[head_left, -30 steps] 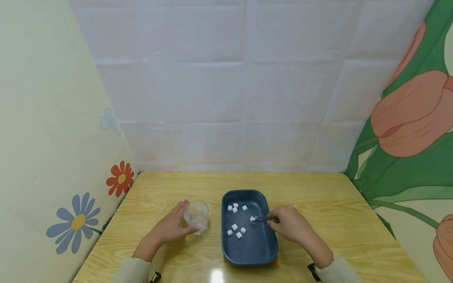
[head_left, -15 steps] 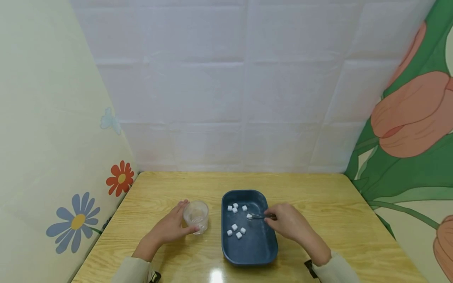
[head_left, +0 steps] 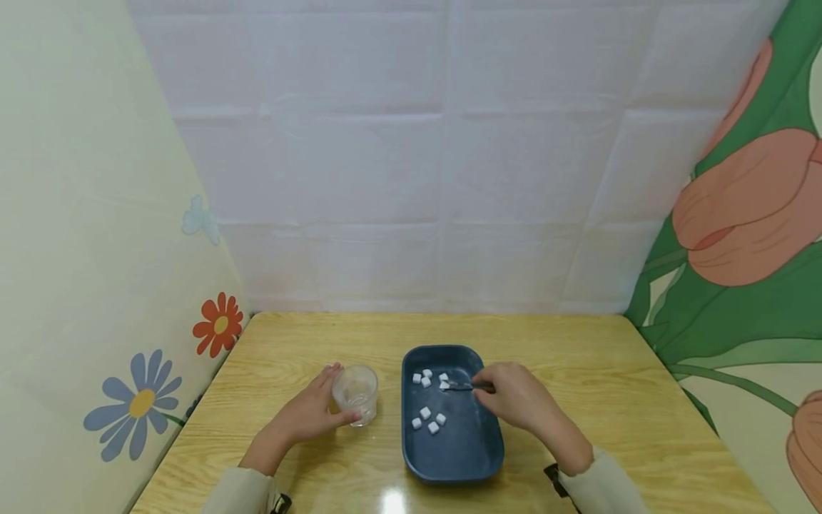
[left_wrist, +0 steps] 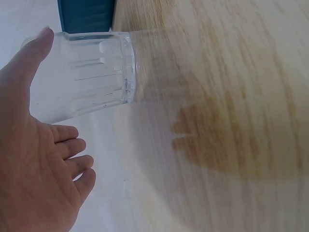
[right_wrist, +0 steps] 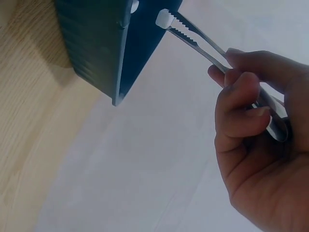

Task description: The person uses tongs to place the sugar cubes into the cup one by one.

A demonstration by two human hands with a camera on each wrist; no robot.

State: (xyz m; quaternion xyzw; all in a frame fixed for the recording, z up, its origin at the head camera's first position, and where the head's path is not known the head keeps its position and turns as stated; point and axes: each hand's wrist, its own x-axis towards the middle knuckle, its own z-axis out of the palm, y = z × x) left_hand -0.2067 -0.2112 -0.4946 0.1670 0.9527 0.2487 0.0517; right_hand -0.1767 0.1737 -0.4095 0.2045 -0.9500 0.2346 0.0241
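At the left of the tray, a clear glass (head_left: 356, 394) stands upright on the table. My left hand (head_left: 315, 410) holds it from the left, thumb along the near side and fingers behind. Pale spots show low in the glass (left_wrist: 82, 72) in the left wrist view; I cannot tell what they are. My right hand (head_left: 516, 400) grips slim metal tongs (right_wrist: 207, 53) with toothed tips. Between those tips is a white cube (right_wrist: 164, 19), over the dark blue tray (head_left: 456, 457). Several more white cubes (head_left: 426, 412) lie in the tray's left half.
The wooden table (head_left: 578, 343) carries the tray in its middle. A white cloth wall (head_left: 385, 178) stands behind it, with flower-printed panels at the left (head_left: 96, 250) and right (head_left: 745, 214).
My right hand has moved to the left and away from me, carrying the tongs and white cube beside another cube in the tray. The left hand and glass stay put.
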